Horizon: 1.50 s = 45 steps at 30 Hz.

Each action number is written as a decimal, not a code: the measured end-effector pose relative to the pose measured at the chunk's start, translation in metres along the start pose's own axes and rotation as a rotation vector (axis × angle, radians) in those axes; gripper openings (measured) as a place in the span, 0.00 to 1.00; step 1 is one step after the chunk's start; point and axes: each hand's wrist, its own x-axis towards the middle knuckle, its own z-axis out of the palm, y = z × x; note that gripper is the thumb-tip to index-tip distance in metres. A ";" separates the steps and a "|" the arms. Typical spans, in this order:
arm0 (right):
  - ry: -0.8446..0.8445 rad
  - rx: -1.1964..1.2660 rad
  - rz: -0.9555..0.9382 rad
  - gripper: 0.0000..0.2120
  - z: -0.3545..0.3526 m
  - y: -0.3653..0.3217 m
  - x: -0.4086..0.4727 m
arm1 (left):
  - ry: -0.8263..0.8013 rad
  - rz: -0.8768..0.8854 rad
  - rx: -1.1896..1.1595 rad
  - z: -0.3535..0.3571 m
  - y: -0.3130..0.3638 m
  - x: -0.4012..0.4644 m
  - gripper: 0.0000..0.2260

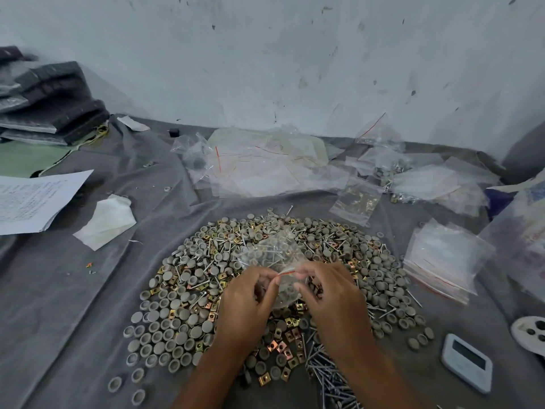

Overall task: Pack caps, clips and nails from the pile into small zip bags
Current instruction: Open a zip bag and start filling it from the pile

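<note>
Both hands over pile (pixel 265 290), mid table. Left hand (pixel 246 299) and right hand (pixel 330 293) each pinching bag (pixel 275 261) at red zip edge, strip running left-right between grips. Bag body hangs far of fingers; contents look like caps and nails, blurred.

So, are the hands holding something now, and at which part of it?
Yes. Both the left hand and the right hand pinch a small zip bag at its red-lined zip edge, above the pile.
</note>
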 end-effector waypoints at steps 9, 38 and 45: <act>-0.216 -0.109 0.323 0.13 0.001 0.058 0.038 | 0.046 -0.016 -0.034 -0.001 0.002 -0.001 0.05; -0.069 0.166 -0.125 0.05 -0.023 0.004 0.019 | 0.053 -0.028 -0.055 0.002 -0.002 0.000 0.05; -0.095 -0.086 -0.339 0.06 -0.008 0.003 0.013 | 0.042 0.009 -0.056 0.000 -0.002 0.000 0.04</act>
